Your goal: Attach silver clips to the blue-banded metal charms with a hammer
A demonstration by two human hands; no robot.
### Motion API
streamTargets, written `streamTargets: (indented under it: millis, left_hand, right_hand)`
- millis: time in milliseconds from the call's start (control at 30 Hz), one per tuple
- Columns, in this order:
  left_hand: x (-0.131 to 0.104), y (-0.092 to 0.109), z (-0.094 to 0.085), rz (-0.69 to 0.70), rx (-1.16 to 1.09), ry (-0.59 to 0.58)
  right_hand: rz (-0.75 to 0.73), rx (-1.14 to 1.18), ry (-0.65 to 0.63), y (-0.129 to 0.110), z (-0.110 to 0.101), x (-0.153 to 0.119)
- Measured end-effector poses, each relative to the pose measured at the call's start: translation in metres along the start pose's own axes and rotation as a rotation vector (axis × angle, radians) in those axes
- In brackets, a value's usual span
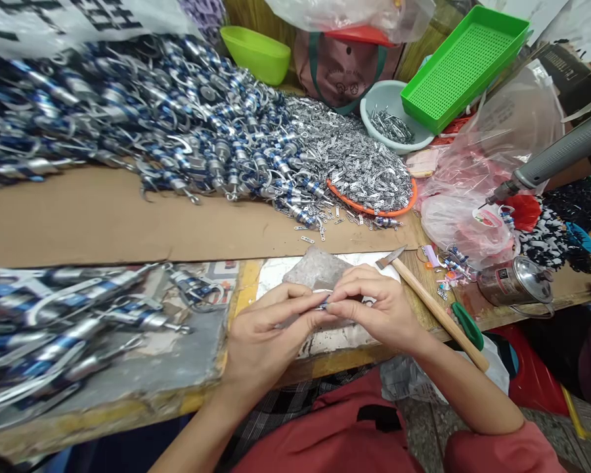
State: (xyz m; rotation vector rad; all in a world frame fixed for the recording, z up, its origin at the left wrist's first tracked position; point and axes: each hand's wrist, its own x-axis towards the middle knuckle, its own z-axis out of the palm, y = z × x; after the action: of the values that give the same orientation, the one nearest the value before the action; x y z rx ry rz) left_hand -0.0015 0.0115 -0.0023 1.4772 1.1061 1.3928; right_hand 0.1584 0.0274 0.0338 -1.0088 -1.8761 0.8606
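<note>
Blue-and-silver clip part (325,303) sits pinched between the fingertips of my left hand (266,335) and right hand (374,309), held just above the grey stone block (318,268), probably for support, hammer (433,305) lying near.

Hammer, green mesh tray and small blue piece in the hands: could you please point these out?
hammer (436,307), head view, on its wooden handle.
green mesh tray (460,66), head view, on its perforated floor.
small blue piece (324,303), head view, between the fingertips.

A small assembly workshop: heaps of blue-and-silver clips (128,112) cover a cardboard-topped bench (103,223), beside a hammer (433,305), green tray (465,66) and bowl of metal parts (391,118).
</note>
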Motion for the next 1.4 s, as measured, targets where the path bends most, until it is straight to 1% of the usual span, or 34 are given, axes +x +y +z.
streamTargets:
  millis: [33, 100, 167, 200, 267, 300, 400, 467, 533, 567, 667, 700, 767, 800, 833, 900, 933, 967, 1000, 1033, 1100, 1133, 1200, 1300, 1400]
  left_hand:
    - [0.000, 0.001, -0.001, -0.035, -0.027, 0.008]
    - [0.000, 0.004, -0.003, -0.122, -0.079, 0.014]
    - [0.000, 0.007, -0.005, -0.184, -0.117, 0.007]
    - [0.001, 0.009, -0.006, -0.193, -0.126, -0.011]
    - [0.002, 0.013, -0.008, -0.170, -0.111, -0.064]
    - [0.004, 0.016, -0.009, -0.144, -0.088, -0.088]
    - [0.008, 0.022, -0.011, -0.041, -0.005, -0.138]
    - [0.009, 0.025, -0.012, -0.008, 0.031, -0.150]
    - [0.008, 0.025, -0.012, -0.056, 0.040, -0.158]
    - [0.007, 0.025, -0.012, -0.121, 0.028, -0.159]
    - [-0.003, 0.022, -0.007, -0.404, -0.118, -0.142]
    - [-0.006, 0.020, -0.004, -0.480, -0.182, -0.121]
    - [-0.012, 0.017, 0.001, -0.561, -0.277, -0.083]
    - [-0.013, 0.016, 0.003, -0.576, -0.298, -0.071]
    - [-0.014, 0.016, 0.005, -0.588, -0.302, -0.064]
    - [-0.013, 0.017, 0.007, -0.613, -0.295, -0.060]
    - [-0.012, 0.018, 0.007, -0.622, -0.286, -0.055]
    - [-0.011, 0.019, 0.008, -0.631, -0.275, -0.045]
    - [-0.010, 0.021, 0.008, -0.639, -0.266, -0.036]
    - [-0.010, 0.022, 0.009, -0.648, -0.262, -0.035]
    - [-0.008, 0.024, 0.009, -0.659, -0.260, -0.035]
    - [-0.007, 0.025, 0.010, -0.665, -0.263, -0.044]
    - [-0.005, 0.023, 0.009, -0.683, -0.282, -0.059]
    - [0.000, 0.017, 0.006, -0.748, -0.334, -0.059]
    - [0.004, 0.012, 0.001, -0.817, -0.338, -0.074]
  right_hand:
    - [-0.032, -0.036, 0.003, 0.001, -0.001, -0.002]
    - [-0.149, -0.147, 0.002, 0.003, -0.004, -0.009]
    - [-0.333, -0.280, -0.015, 0.006, -0.008, -0.016]
    - [-0.432, -0.340, -0.032, 0.007, -0.010, -0.020]
    - [-0.582, -0.433, -0.068, 0.008, -0.015, -0.024]
    - [-0.622, -0.462, -0.082, 0.007, -0.018, -0.025]
    - [-0.642, -0.494, -0.110, 0.005, -0.024, -0.024]
    - [-0.623, -0.494, -0.099, 0.005, -0.024, -0.024]
    - [-0.576, -0.483, -0.058, 0.006, -0.021, -0.027]
    - [-0.530, -0.470, -0.036, 0.006, -0.019, -0.029]
    - [-0.344, -0.390, -0.017, 0.002, -0.017, -0.034]
    - [-0.285, -0.360, -0.039, 0.000, -0.018, -0.033]
    - [-0.192, -0.297, -0.128, -0.004, -0.024, -0.026]
    - [-0.148, -0.272, -0.166, -0.005, -0.027, -0.019]
    - [-0.097, -0.263, -0.177, -0.003, -0.029, -0.009]
    - [0.031, -0.309, -0.121, 0.005, -0.030, 0.019]
    - [0.094, -0.377, -0.059, 0.011, -0.028, 0.034]
    - [0.165, -0.459, -0.048, 0.018, -0.023, 0.050]
    - [0.225, -0.535, -0.091, 0.025, -0.017, 0.065]
    - [0.259, -0.624, -0.167, 0.031, -0.011, 0.078]
    - [0.291, -0.775, -0.285, 0.039, 0.002, 0.097]
    - [0.291, -0.837, -0.324, 0.040, 0.007, 0.102]
    - [0.280, -0.923, -0.361, 0.040, 0.011, 0.106]
    - [0.254, -0.973, -0.408, 0.041, 0.001, 0.099]
    - [0.223, -0.935, -0.390, 0.043, -0.018, 0.088]
